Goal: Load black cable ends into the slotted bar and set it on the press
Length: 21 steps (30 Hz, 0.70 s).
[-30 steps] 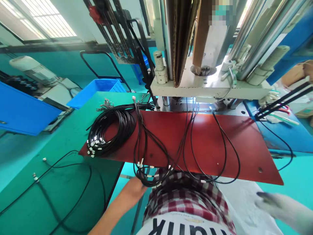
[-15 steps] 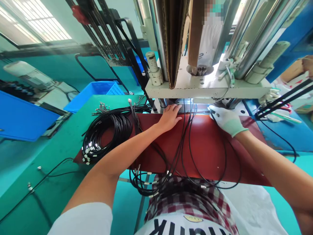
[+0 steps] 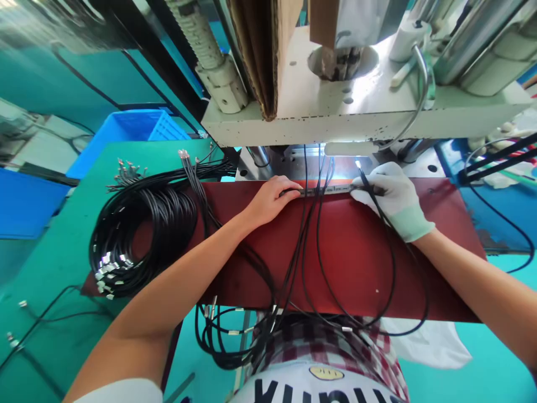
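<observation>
A narrow metal mould bar (image 3: 338, 190) lies at the back edge of the red-brown board (image 3: 348, 263), in front of the press. My bare left hand (image 3: 272, 200) pinches its left end between thumb and fingers. On its right end, my right hand (image 3: 394, 196), in a white glove, is closed. Several thin black cables (image 3: 308, 229) run from the bar down over the board and hang in loops at my lap. Another black cable (image 3: 373, 193), with a bright tip, passes by the gloved fingers; whether they grip it too I cannot tell.
The white press plate (image 3: 361, 127) overhangs the work, with a cardboard sheet (image 3: 262, 61) standing on it. A big coil of black cables (image 3: 168, 218) rests at left on the board and green table (image 3: 59, 210). Blue crates (image 3: 126, 127) stand behind.
My hands have gone from reaching under the press to holding the bar's two ends on the board. The bar and the cables have come out toward me. The view has moved closer.
</observation>
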Available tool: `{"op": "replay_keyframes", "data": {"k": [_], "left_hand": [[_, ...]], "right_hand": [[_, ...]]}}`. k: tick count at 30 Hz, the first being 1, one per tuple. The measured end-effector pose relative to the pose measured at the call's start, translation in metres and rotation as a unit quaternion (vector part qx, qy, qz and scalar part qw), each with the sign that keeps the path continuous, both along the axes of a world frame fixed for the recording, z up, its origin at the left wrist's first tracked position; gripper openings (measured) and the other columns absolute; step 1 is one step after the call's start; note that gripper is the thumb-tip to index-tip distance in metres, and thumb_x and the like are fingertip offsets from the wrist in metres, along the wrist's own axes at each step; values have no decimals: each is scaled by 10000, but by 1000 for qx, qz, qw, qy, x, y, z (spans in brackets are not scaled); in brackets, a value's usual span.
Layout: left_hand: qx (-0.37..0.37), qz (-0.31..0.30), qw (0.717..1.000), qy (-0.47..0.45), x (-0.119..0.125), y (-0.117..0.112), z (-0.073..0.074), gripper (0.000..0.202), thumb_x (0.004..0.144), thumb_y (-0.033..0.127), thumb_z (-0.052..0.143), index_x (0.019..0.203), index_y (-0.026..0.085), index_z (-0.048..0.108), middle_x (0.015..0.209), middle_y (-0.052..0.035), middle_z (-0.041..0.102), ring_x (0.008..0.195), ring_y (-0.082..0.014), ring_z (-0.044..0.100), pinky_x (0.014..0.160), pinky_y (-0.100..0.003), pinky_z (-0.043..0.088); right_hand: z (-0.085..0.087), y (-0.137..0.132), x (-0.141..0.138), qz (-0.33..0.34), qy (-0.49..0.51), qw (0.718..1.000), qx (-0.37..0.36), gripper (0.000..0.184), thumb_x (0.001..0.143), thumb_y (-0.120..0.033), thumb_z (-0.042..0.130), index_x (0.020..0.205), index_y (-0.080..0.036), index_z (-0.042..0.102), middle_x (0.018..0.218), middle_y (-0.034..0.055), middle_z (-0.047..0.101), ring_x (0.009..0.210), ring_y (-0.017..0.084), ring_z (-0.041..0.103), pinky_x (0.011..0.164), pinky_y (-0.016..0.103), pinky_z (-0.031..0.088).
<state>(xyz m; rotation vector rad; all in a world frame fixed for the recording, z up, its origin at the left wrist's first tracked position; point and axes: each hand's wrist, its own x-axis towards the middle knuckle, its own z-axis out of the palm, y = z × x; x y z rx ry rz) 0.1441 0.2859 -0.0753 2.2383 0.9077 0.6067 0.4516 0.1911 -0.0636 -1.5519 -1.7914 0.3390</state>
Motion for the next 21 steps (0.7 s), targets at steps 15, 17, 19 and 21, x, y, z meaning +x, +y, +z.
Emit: {"op": "replay_keyframes", "data": {"k": [15,17,19,21], "left_hand": [[19,34,999,-13,3,-7,1,251,967,356,548,1077,195,707,1001,-56,689,963,-182,610,905,-339,461],[20,30,999,-14,3,-7,1,250,970,352,543,1077,196,705,1001,-53,689,955,-179,612,904,-338,459],[24,24,999,-15,2,-6,0,247,972,347,543,1084,197,702,1008,-49,689,955,-174,614,909,-337,454],[32,18,999,-17,1,-7,-1,246,974,345,542,1099,198,695,1014,-45,685,958,-169,612,912,-333,448]], "right_hand": [[7,0,-2,76,-161,984,-22,155,934,-329,581,914,-199,662,921,58,593,865,203,585,799,355,459],[7,-9,13,128,-133,981,-66,125,947,-310,569,945,-203,633,947,62,584,875,185,578,816,339,466],[7,-24,32,123,-114,982,-88,84,948,-289,575,971,-213,605,991,72,585,929,178,584,858,325,479],[7,-46,52,74,-118,985,-105,58,932,-278,597,972,-237,588,1056,82,606,998,181,602,916,321,485]]}}
